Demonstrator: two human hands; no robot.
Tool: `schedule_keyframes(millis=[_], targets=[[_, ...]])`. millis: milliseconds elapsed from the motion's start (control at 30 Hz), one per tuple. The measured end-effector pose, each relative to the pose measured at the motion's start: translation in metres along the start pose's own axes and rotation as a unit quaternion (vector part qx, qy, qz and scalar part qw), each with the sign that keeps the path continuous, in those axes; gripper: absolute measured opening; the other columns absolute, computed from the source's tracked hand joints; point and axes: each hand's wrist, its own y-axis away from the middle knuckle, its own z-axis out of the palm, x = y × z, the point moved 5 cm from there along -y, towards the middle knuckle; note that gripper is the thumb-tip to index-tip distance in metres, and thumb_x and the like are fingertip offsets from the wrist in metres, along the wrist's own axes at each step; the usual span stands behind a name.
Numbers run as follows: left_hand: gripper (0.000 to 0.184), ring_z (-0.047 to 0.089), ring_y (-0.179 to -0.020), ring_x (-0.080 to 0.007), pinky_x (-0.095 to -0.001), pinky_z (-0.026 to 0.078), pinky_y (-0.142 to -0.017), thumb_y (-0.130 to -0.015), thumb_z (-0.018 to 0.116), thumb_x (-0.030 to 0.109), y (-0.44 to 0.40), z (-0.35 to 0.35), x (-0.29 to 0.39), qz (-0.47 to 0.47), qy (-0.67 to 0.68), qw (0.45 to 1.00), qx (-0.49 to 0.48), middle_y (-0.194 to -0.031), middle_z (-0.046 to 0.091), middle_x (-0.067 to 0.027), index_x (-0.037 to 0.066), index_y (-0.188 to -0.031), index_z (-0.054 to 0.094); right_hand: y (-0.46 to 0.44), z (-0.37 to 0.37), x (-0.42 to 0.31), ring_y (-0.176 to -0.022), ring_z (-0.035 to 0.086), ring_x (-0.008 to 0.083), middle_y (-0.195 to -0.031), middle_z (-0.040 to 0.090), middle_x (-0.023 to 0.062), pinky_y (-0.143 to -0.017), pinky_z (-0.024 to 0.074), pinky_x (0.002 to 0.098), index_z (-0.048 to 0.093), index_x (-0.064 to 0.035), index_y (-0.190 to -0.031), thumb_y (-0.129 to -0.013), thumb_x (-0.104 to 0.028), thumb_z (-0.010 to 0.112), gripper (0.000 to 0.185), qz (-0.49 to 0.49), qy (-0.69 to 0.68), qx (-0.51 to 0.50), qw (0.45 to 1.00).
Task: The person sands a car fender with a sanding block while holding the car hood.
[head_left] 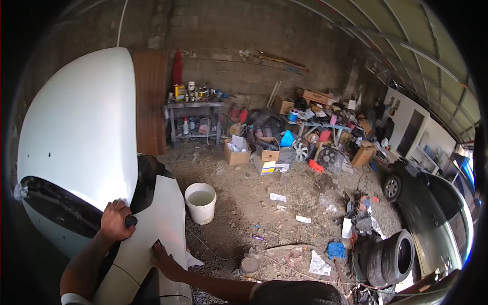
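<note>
My left hand (116,220) is closed around a black, round-ended object (131,221) whose kind I cannot make out. It is over the white car fender (165,213), beside the lower edge of the raised white hood (91,122). Lower and to the right, my right hand (166,263) rests against the fender's side panel. Its fingers are closed on a small dark piece (156,244) pressed to the white surface; what this is stays unclear. A white bucket of cloudy water (201,208) stands on the ground just right of the fender.
Stacked tyres (389,259) and a dark car (432,203) are on the right. A blue cloth (336,249), a round can (249,265) and papers lie on the dirt floor. Behind are cardboard boxes (237,152), a metal workbench (195,105) with cans and a cluttered table (325,124).
</note>
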Motion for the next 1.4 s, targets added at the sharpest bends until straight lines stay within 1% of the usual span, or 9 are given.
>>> schedule_keyframes(millis=[433,500,667,833,900,1100,1167,1267,1400], targets=[[0.032,0.059,-0.102,-0.0293,-0.0427,0.048,-0.087,-0.064,0.073,0.030,-0.003,-0.008,0.007,-0.020,-0.015,0.997,-0.078,-0.097,0.060,-0.0105,0.008,-0.087,0.068,0.005,-0.012,0.011,-0.156,0.003,0.0377,-0.170,-0.001,0.0184,-0.116,0.0171,0.0681,0.001,-0.0118,-0.163,-0.109,-0.042,0.029,0.068,-0.041,-0.009,-0.021,0.999],[0.032,0.059,-0.101,-0.0292,-0.0423,0.049,-0.086,-0.064,0.073,0.030,-0.003,-0.011,0.007,-0.023,-0.018,0.996,-0.083,-0.096,0.060,-0.0104,0.008,-0.086,0.068,-0.043,-0.021,0.032,-0.152,0.017,0.0462,-0.166,0.010,0.0276,-0.101,0.0426,0.0688,0.016,-0.0006,-0.159,-0.107,-0.032,0.035,0.064,-0.049,0.101,0.070,0.991],[0.029,0.060,-0.097,-0.0294,-0.0419,0.049,-0.085,-0.063,0.073,0.029,-0.003,-0.011,0.008,-0.011,-0.014,0.998,-0.060,-0.094,0.060,-0.0102,0.008,-0.084,0.068,-0.088,-0.029,0.084,-0.128,0.049,0.0550,-0.155,0.033,0.0314,-0.091,0.0504,0.0668,0.046,0.0038,-0.137,-0.105,-0.025,0.041,0.043,-0.132,0.129,0.093,0.978],[0.028,0.060,-0.098,-0.0295,-0.0422,0.049,-0.085,-0.064,0.073,0.028,-0.007,-0.009,0.009,-0.003,-0.014,0.999,-0.051,-0.095,0.060,-0.0104,0.008,-0.083,0.068,0.027,-0.130,0.007,-0.091,0.070,0.0269,-0.102,0.071,0.0208,-0.087,0.0535,0.0341,0.068,0.0017,-0.114,-0.099,-0.019,0.048,0.032,0.086,-0.073,0.143,0.983],[0.028,0.060,-0.097,-0.0297,-0.0422,0.049,-0.084,-0.064,0.073,0.029,-0.004,-0.010,0.010,-0.001,-0.025,0.998,-0.051,-0.093,0.060,-0.0103,0.009,-0.083,0.067,0.054,-0.188,-0.006,-0.086,0.068,0.0220,-0.094,0.071,0.0121,-0.085,0.0530,0.0343,0.069,0.0024,-0.111,-0.097,-0.017,0.047,0.032,0.021,-0.325,0.186,0.927],[0.029,0.059,-0.091,-0.0322,-0.0444,0.048,-0.079,-0.058,0.075,0.023,0.000,-0.003,0.002,0.073,-0.013,0.996,0.049,-0.090,0.057,-0.0114,0.008,-0.079,0.062,0.166,-0.368,-0.028,-0.068,0.063,0.0203,-0.076,0.066,0.0099,-0.068,0.0511,0.0341,0.066,0.0020,-0.104,-0.092,-0.012,0.050,0.024,-0.082,-0.336,0.213,0.914],[0.026,0.060,-0.092,-0.0320,-0.0446,0.048,-0.080,-0.056,0.074,0.022,-0.003,-0.003,0.003,0.009,0.008,1.000,-0.004,-0.089,0.058,-0.0127,0.007,-0.075,0.063,0.216,-0.403,-0.104,-0.060,0.061,0.0208,-0.070,0.063,0.0116,-0.064,0.0501,0.0340,0.064,0.0025,-0.102,-0.090,-0.016,0.056,0.024,-0.364,-0.455,0.119,0.804],[0.025,0.060,-0.091,-0.0322,-0.0444,0.047,-0.080,-0.057,0.074,0.022,-0.004,-0.003,0.005,0.005,-0.007,1.000,-0.011,-0.089,0.059,-0.0130,0.007,-0.073,0.064,0.295,-0.428,-0.246,-0.042,0.047,0.0247,-0.058,0.055,0.0138,-0.039,0.0384,0.0408,0.059,0.0024,-0.092,-0.099,-0.018,0.049,0.024,-0.584,-0.190,-0.133,0.778],[0.025,0.059,-0.091,-0.0330,-0.0442,0.047,-0.080,-0.058,0.074,0.021,-0.004,-0.002,0.005,0.004,-0.014,1.000,-0.017,-0.089,0.058,-0.0133,0.006,-0.076,0.064,0.316,-0.418,-0.327,-0.046,0.053,0.0232,-0.062,0.057,0.0118,-0.043,0.0431,0.0354,0.062,0.0005,-0.090,-0.101,-0.017,0.047,0.025,-0.662,-0.018,-0.126,0.738]])
